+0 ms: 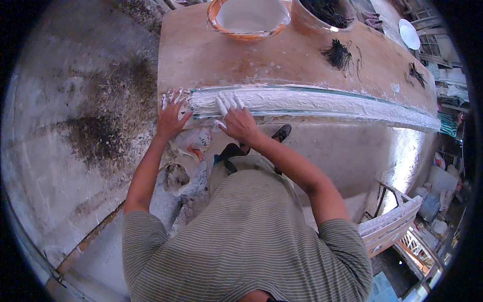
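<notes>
A long strip mould [347, 95] with thin greenish edges lies along the near side of the brown table. Wrinkled, wet-looking white paste [297, 103], perhaps plaster, fills it. My right hand [237, 120] rests on the paste near the mould's left end, its whitened fingers stretched out flat. Beside that end, my left hand [172, 117] has its fingers spread over the table's left corner, their tips smeared white. Neither hand shows anything gripped in it.
An orange-rimmed basin [216, 25] with a white inside stands at the table's [271, 60] far side. Next to it is a container of dark fibres [324, 11]. Dark fibre clumps [338, 54] lie farther right. A stained wall [100, 116] borders the left; sacks [193, 143] sit below the table edge.
</notes>
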The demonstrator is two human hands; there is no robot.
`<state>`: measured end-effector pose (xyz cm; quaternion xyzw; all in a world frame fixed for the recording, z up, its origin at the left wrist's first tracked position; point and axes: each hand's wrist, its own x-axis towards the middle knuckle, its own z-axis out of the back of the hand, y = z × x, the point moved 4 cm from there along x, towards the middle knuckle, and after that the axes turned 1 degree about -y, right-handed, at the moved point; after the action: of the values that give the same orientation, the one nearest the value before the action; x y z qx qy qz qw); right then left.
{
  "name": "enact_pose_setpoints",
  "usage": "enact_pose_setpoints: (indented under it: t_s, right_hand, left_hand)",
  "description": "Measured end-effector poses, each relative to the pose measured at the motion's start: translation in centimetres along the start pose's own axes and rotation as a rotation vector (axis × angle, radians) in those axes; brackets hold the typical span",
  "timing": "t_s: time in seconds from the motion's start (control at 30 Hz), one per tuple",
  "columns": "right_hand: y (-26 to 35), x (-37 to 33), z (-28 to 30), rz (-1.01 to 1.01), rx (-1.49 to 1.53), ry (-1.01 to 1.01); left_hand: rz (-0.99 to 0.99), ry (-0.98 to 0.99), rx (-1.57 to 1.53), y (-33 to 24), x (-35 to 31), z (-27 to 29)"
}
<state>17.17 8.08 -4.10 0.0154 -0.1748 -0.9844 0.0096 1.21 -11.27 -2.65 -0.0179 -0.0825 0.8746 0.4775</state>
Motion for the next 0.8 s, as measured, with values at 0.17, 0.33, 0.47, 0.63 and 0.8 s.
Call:
enact_pose_setpoints:
  t_s: [0.17,0.33,0.47,0.63,0.8]
  right_hand:
    - [1.5,2.0,-3.9,0.154,0.063,0.148]
    - [3.4,3.7,-0.6,0.184,0.030,0.294]
    - [-0.2,1.6,-2.4,0.129,-0.014,0.188]
    - [-5.1,-3.5,1.1,0.079,-0.071,-0.119]
    - [-1.8,-0.3,2.4,-0.052,0.029,-0.176]
  left_hand:
    - [0.222,-0.020,-0.138,1.0,-1.0,-1.8]
    - [0.431,0.001,-0.263,2.9,-1.7,-2.9]
    - [0.383,-0.093,-0.295,3.9,-1.7,-2.7]
    - [0.401,-0.088,-0.299,3.6,-2.0,-2.6]
    - [0.406,-0.153,-0.345,3.8,-2.2,-2.6]
